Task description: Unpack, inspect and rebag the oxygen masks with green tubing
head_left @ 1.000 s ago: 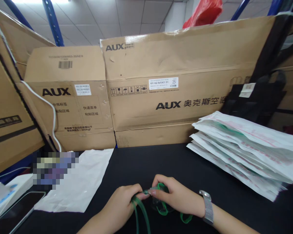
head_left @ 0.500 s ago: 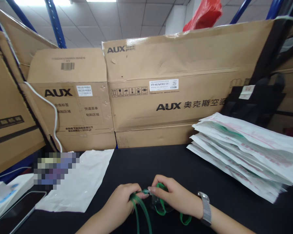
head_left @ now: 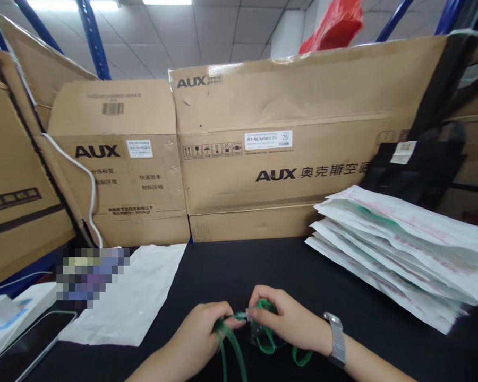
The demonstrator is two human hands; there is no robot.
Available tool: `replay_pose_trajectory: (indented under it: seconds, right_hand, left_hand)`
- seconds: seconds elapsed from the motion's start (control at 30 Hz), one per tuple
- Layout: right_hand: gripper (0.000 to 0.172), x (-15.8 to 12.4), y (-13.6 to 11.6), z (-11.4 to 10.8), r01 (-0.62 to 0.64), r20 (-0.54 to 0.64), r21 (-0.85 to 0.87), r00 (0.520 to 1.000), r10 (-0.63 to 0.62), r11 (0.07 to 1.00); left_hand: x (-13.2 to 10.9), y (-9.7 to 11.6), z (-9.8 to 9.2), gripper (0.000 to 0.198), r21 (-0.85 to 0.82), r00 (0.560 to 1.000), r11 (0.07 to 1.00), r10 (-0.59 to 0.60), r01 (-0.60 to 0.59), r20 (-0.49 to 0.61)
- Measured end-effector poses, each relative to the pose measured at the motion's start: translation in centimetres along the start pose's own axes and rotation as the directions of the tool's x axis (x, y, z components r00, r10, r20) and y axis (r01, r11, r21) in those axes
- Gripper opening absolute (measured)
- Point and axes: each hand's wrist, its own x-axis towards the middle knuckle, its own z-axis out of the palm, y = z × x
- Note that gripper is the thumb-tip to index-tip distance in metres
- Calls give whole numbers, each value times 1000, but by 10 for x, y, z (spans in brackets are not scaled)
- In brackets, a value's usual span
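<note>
My left hand (head_left: 205,329) is closed around translucent green tubing (head_left: 235,347), whose loops hang down toward the bottom edge. A short tube end (head_left: 239,315) pokes out from its fingertips. Right beside it, my right hand (head_left: 281,318) pinches a small clear connector (head_left: 249,314), and the two pieces meet or nearly meet; I cannot tell which. Under the right hand sits a clear plastic piece (head_left: 258,335), partly hidden, that looks like a breathing mask. A green elastic strap (head_left: 267,345) loops over it, and another green loop (head_left: 301,356) lies by the wrist.
White printed pouches (head_left: 398,254) are stacked at the right. On the left lie a flat white pouch (head_left: 123,297), a phone (head_left: 32,345) and a white box (head_left: 19,318). Cardboard panels (head_left: 302,207) wall off the back of the black table (head_left: 219,270).
The fingertips have shifted slightly, and more of the clear connector shows between the hands. Both hands otherwise keep their places and grips. The camera view has moved a little.
</note>
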Motion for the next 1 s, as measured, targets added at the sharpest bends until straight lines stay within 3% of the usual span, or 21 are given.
replay_pose_trajectory:
  seconds: [0.37,1.0]
  right_hand:
    - [29,-4,-4,-3,67,104,-9,992,-66,998]
    - [22,-3,0,10,71,3,53,997,-71,996]
  left_hand:
    - [0,-6,2,25,104,999,993,50,-48,-19]
    - [-3,-5,7,23,73,992,995,68,-60,-109]
